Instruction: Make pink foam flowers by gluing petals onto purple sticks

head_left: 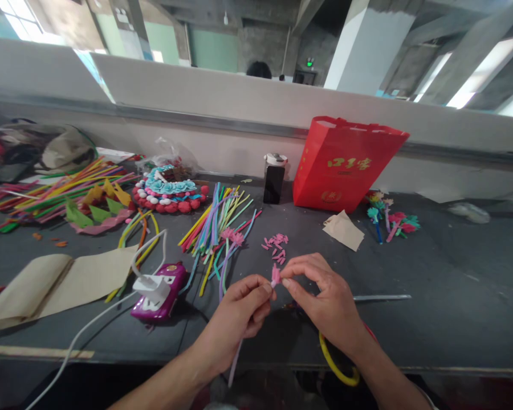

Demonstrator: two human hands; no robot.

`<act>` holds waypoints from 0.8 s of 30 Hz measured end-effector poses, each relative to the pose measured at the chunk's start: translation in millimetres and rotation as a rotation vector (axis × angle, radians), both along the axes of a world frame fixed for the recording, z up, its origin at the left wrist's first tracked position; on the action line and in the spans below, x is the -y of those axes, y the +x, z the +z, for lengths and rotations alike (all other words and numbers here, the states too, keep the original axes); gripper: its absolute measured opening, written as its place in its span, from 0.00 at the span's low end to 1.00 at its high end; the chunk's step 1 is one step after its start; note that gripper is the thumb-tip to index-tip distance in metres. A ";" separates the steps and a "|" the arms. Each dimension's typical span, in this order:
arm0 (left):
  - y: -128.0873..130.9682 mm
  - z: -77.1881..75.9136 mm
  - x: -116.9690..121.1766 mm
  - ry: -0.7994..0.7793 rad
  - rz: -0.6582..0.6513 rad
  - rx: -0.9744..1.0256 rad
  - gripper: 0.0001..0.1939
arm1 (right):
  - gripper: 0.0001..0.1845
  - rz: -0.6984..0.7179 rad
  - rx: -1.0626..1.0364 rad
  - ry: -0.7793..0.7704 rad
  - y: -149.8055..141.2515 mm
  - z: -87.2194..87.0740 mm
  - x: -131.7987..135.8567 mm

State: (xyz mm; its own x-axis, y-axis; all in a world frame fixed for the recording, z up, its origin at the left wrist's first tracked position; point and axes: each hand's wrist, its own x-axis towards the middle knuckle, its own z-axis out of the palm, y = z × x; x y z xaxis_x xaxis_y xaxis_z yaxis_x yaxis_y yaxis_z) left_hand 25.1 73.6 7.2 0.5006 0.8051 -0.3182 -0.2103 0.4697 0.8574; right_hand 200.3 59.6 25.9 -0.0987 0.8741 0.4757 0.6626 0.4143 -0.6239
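Observation:
My left hand (247,304) is closed around a pale purple pipe cleaner (236,364), whose lower end hangs down past the table's front edge. At its top, just above the left fingertips, sits a small tuft of pink petals (276,273). Thumb and forefinger of my right hand (325,296) pinch at the right side of this tuft; the exact piece between them is mostly hidden. Just beyond both hands lies a small pile of loose pink pieces (277,242). A curved yellow handle (337,364) shows below my right wrist, its tool largely covered.
Bundled colourful pipe cleaners (216,219) lie left of centre, behind a purple power socket (160,293) with a white cable. A notebook (81,279) lies open at left. A red bag (346,165), a bottle with a phone (274,183) and finished flowers (399,223) stand or lie farther back.

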 end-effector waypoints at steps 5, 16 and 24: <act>-1.1 -1.6 0.1 0.000 0.005 -0.005 0.11 | 0.06 -0.009 0.021 -0.025 -2.0 -2.8 -0.4; -2.5 0.0 0.3 -0.001 -0.003 0.015 0.09 | 0.05 -0.005 -0.065 -0.050 2.0 1.7 2.4; -1.7 0.3 -0.3 -0.035 0.001 0.065 0.08 | 0.07 -0.042 -0.082 -0.046 15.2 6.2 1.9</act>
